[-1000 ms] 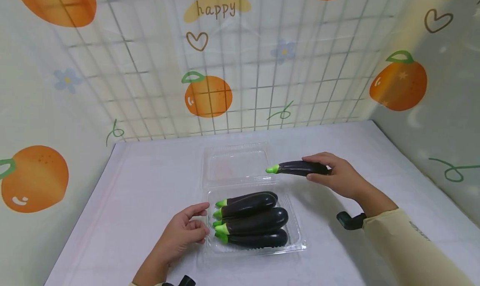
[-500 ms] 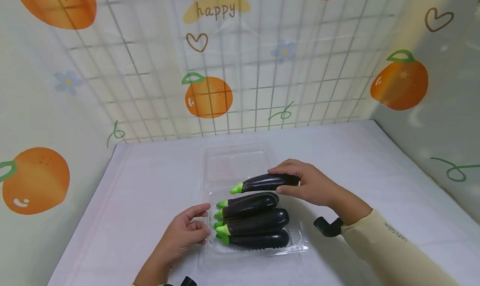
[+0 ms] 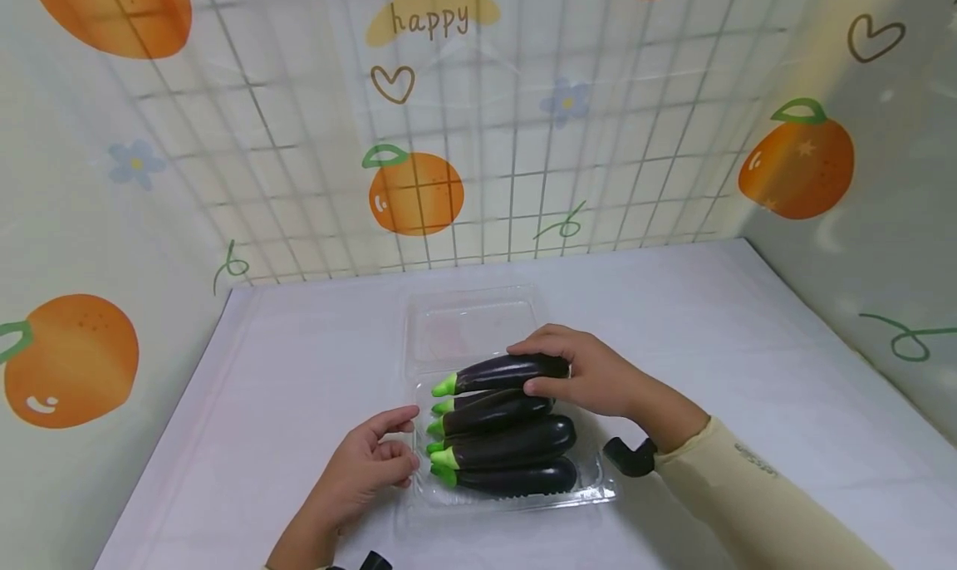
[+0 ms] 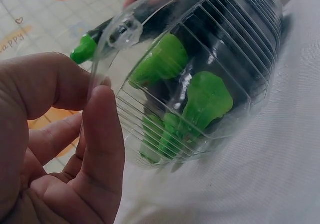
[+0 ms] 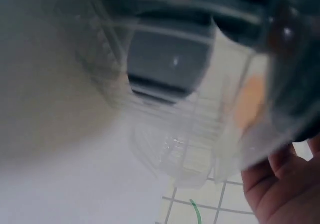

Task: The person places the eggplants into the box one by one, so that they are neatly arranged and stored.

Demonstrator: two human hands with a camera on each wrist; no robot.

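Observation:
My right hand (image 3: 591,370) grips a dark purple eggplant (image 3: 497,374) by its thick end, over the far side of a clear plastic clamshell box (image 3: 596,488). The eggplant's bright green stem end points left. Several more eggplants (image 3: 508,441) lie side by side in the box, stems to the left. At the box's left edge, my left hand (image 3: 366,458) pinches the rim between thumb and forefinger; the left wrist view shows these fingers on the rim (image 4: 102,48). The right wrist view is blurred, with the right hand (image 5: 295,184) at its lower right corner.
The box's clear lid (image 3: 474,325) lies folded back on the white tabletop (image 3: 314,346). Behind the table hangs a curtain (image 3: 478,113) printed with oranges, in front of a wire grid. Similar printed sheets stand at both sides.
My right hand has carried the eggplant left and toward me, from right of the lid to over the box beside the other eggplants. My left hand has stayed at the rim.

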